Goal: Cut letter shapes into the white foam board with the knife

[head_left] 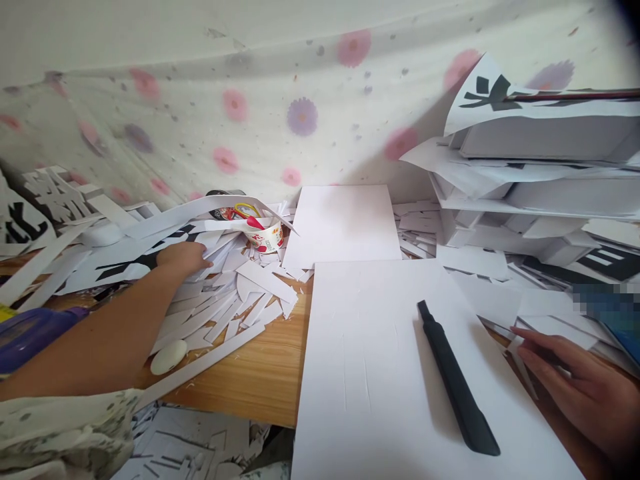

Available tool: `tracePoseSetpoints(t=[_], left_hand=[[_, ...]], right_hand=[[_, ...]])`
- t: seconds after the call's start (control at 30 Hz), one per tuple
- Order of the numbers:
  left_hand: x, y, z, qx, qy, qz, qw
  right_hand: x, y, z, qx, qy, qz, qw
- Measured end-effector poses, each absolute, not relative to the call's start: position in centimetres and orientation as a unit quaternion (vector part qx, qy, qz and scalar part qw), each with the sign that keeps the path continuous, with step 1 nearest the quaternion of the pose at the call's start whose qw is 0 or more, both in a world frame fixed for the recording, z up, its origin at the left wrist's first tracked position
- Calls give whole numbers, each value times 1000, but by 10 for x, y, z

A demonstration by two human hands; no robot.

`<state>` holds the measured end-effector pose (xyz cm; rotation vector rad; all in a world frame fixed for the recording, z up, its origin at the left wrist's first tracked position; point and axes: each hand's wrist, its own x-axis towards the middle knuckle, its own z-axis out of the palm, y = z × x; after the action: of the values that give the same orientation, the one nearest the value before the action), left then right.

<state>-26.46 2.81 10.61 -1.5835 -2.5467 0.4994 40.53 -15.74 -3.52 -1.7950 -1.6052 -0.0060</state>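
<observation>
Meanwhile the left hand (183, 259) presses half-curled into the paper scraps (225, 303), gripping nothing discernible, black knife (457, 380) well apart

Two bare forearms, one short patterned sleeve

The left hand (184, 259) shows at centre left of the frame on a long forearm, bare from wrist to above the elbow; at the lower left corner sits a loose, pale cream sleeve (60, 427) with small grey-green speckled print. The right hand (583, 387) enters at the lower right edge, wrist bare, with no ring, watch or bracelet visible on either.
</observation>
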Motion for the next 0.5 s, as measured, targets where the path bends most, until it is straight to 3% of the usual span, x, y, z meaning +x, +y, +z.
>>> tracePoseSetpoints(t=[0.5], left_hand=[[-271, 27, 92, -571, -781, 236, 94]], right_hand=[[412, -149, -48, -707, -624, 21, 333]])
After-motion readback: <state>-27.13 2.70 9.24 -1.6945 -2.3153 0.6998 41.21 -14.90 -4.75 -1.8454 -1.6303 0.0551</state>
